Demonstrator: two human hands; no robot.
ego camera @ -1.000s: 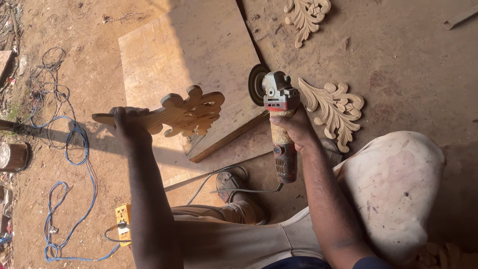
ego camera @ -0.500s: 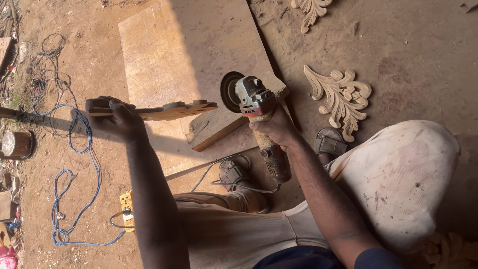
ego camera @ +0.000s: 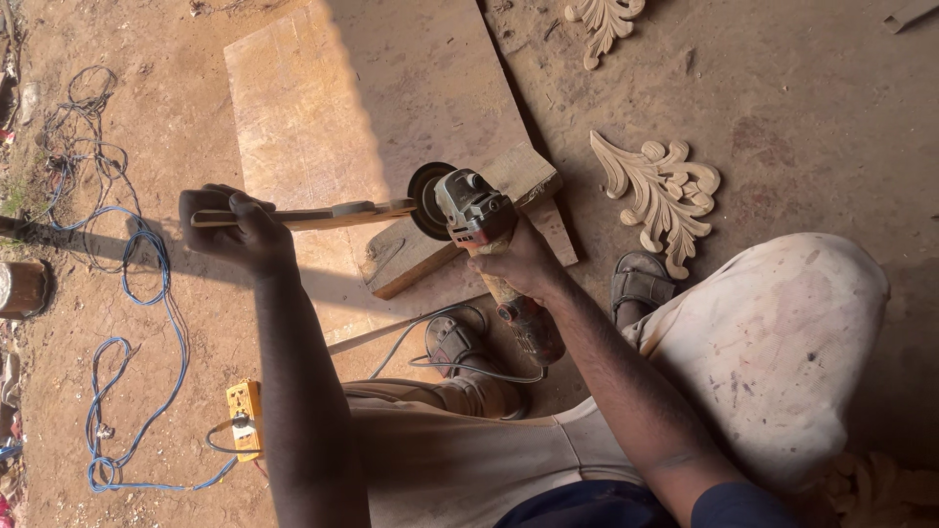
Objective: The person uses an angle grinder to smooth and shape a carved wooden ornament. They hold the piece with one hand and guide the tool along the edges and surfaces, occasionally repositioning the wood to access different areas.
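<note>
My left hand (ego camera: pixel 240 230) grips one end of a carved wooden piece (ego camera: pixel 323 214), held edge-on and level above the ground. My right hand (ego camera: pixel 518 262) is closed round the body of an angle grinder (ego camera: pixel 484 244). The grinder's dark disc (ego camera: pixel 424 200) meets the free end of the carved piece. A grey cable (ego camera: pixel 430 342) runs from the grinder's tail toward my feet.
A large wooden board (ego camera: pixel 362 108) lies on the dirt under the work, with a thick wooden block (ego camera: pixel 445 244) on it. Finished carved leaf ornaments (ego camera: pixel 660 191) lie to the right and another ornament (ego camera: pixel 602 22) at the top. A yellow socket box (ego camera: pixel 245 418) and blue cable (ego camera: pixel 137 323) lie left.
The carved piece has turned from face-up to edge-on. The grinder's disc has come up against its end. The view has shifted slightly.
</note>
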